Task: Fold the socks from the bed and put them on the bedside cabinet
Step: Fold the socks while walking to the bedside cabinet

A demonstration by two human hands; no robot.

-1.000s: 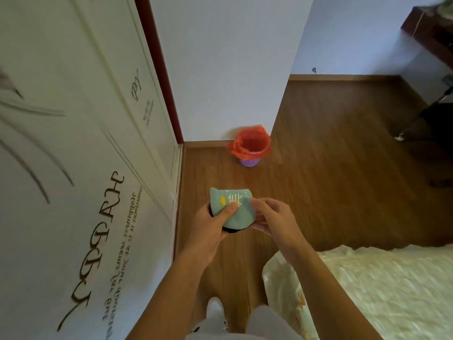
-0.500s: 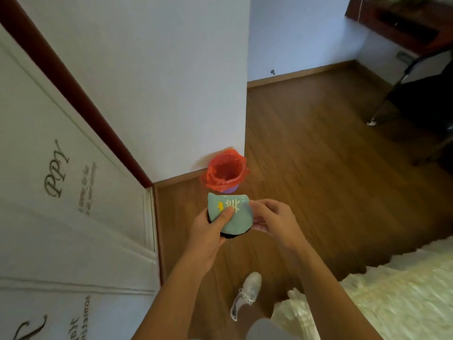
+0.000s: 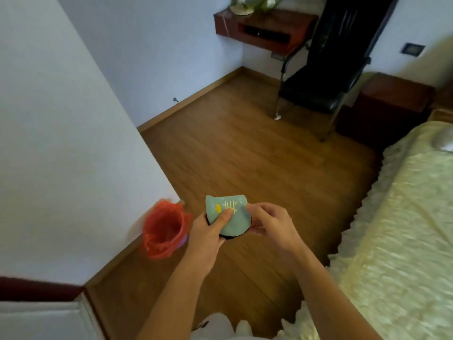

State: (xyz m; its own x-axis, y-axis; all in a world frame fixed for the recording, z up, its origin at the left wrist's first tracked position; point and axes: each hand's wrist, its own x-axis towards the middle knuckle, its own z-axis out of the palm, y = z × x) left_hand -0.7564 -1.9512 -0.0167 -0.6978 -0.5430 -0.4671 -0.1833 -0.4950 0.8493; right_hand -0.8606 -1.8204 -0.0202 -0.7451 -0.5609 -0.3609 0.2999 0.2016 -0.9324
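A folded light-teal sock bundle (image 3: 234, 220) with a yellow pattern and a dark underside is held above the wooden floor. My left hand (image 3: 208, 231) grips it from below with the thumb pressed on its face. My right hand (image 3: 270, 220) pinches its right edge. The bed (image 3: 397, 231) with a cream quilted cover fills the right side. A dark red-brown bedside cabinet (image 3: 387, 94) stands at the far right, beyond the bed's head.
A small bin lined with a red bag (image 3: 163, 229) stands by the white wall corner (image 3: 81, 143) on the left. A black chair (image 3: 326, 77) stands under a wall-mounted wooden shelf (image 3: 264, 28). White door (image 3: 39, 317) at lower left. My white shoes (image 3: 220, 325) show below.
The view has swung to the right: the printed door has slid out, and the chair, shelf, cabinet and more of the bed have come into view. Both hands keep the same hold on the sock bundle.
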